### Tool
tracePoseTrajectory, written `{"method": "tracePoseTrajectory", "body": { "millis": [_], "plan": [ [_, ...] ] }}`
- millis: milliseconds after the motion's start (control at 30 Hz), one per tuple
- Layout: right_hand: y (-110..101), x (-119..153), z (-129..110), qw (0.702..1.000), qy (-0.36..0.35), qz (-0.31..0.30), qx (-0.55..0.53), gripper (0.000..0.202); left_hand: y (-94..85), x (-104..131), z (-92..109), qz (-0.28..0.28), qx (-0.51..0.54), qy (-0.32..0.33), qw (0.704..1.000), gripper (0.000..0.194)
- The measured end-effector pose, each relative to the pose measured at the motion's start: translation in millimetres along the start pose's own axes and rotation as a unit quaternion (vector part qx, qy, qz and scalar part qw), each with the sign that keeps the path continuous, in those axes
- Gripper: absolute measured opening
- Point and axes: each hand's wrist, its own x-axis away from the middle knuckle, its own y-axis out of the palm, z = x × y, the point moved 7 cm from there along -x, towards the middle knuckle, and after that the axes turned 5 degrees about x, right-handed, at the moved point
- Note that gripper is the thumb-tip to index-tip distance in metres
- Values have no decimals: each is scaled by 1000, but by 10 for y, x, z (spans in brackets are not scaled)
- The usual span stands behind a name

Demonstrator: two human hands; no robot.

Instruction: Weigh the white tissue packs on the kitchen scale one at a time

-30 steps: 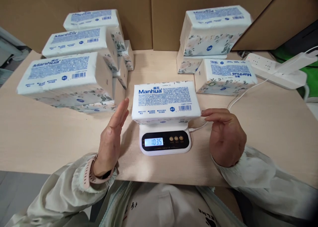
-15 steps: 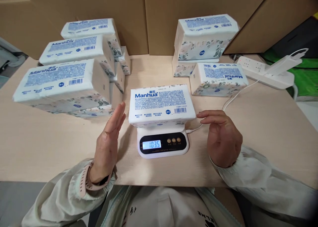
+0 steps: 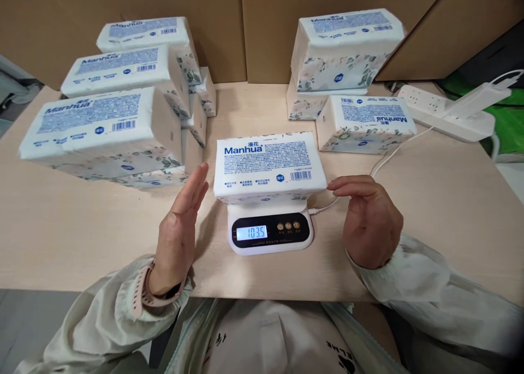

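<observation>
A white and blue pack of tissues (image 3: 270, 164) marked Manhua lies flat on a white digital kitchen scale (image 3: 270, 248), whose lit display reads 103.5. To the left of the pack, my left hand (image 3: 179, 232) is held upright with its fingers stretched out, apart from the pack and holding nothing. My right hand (image 3: 370, 224) is at the pack's right side, fingers extended toward its near right corner; the fingertips are very close, and I cannot tell whether they touch. Nothing is held in that hand.
Several tissue packs (image 3: 98, 125) are stacked at the left. More packs (image 3: 347, 52) stand at the back right, with a single pack (image 3: 364, 123) in front. A white power strip (image 3: 446, 114) with a cable lies farther right. Cardboard boxes (image 3: 282, 30) line the back edge.
The view has tilted slightly, so everything sits a little higher in the picture. Both hands, the pack and the scale stay in place, and the display still reads 103.5.
</observation>
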Motion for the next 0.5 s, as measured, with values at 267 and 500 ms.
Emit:
{"method": "tracePoseTrajectory", "body": {
  "millis": [267, 500],
  "plan": [
    [-28, 8, 19, 999, -12, 9, 36, 39, -6, -3, 8, 10, 0, 5, 1000, 57],
    [-30, -2, -18, 999, -18, 12, 37, 40, -23, 0, 5, 15, 2, 3, 1000, 57]
  ]
}}
